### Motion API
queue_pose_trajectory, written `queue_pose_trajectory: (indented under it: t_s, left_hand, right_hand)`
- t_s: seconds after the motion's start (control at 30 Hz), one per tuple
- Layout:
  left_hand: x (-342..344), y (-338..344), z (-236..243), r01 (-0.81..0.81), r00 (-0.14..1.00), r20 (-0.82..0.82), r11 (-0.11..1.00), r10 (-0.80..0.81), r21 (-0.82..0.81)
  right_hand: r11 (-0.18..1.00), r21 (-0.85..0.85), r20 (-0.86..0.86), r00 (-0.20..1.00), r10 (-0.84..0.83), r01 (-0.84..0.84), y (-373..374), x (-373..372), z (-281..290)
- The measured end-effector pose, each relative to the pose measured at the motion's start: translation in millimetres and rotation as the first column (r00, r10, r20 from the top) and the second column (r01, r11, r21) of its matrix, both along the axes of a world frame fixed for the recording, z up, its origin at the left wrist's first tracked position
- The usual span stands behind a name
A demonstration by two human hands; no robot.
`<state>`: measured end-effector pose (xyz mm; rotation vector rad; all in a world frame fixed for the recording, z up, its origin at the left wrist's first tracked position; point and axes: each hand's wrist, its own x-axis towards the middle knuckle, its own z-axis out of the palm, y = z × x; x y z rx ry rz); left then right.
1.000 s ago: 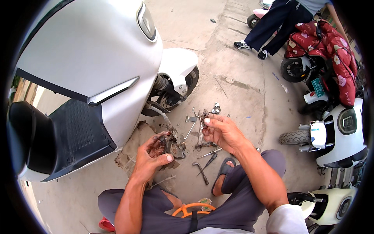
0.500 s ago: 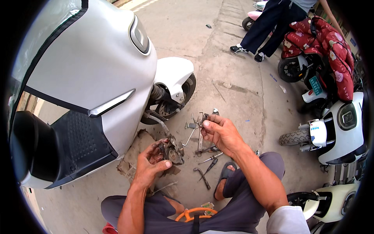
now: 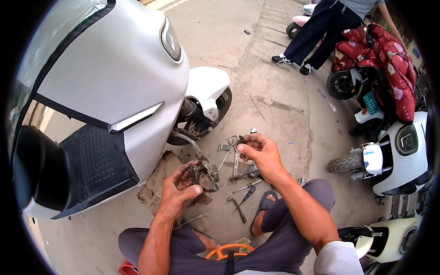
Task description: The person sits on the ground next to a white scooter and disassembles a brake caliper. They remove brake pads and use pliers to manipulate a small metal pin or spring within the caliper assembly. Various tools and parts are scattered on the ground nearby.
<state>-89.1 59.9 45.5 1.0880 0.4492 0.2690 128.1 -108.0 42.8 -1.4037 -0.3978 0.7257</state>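
Note:
My left hand is closed around a grimy metal brake caliper, its thumb along the near side and its fingertips blackened. A hose runs from the caliper toward the front wheel of a white scooter. To the right and a little farther off, my right hand pinches a small dark part between thumb and fingers. A thin bent wire shows beside that part; whether it belongs to it I cannot tell. The two hands are apart, above the ground.
Tools lie on the concrete below: a screwdriver, a bent wrench and a long spanner. Torn cardboard lies by the scooter. Other scooters stand at right, one under a red cover. A person stands beyond.
The caliper in my left hand has tilted and shifted slightly to the right. My right hand keeps its pinch on the small part, almost unmoved. The view has shifted a little.

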Motion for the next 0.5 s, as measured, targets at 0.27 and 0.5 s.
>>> queue_pose_trajectory:
  t_s: [0.27,0.5]
  left_hand:
    - [-0.6,-2.1,3.3,-0.005,1.0,0.024,0.999,0.006,-0.039]
    - [-1.3,-1.2,4.3,-0.01,1.0,0.019,0.999,0.011,-0.041]
  right_hand:
    - [0.989,-0.077,-0.038,0.991,-0.128,0.125,-0.3,5.2,2.4]
    - [0.985,-0.047,-0.151,0.974,-0.171,0.166,-4.9,11.3,-1.0]
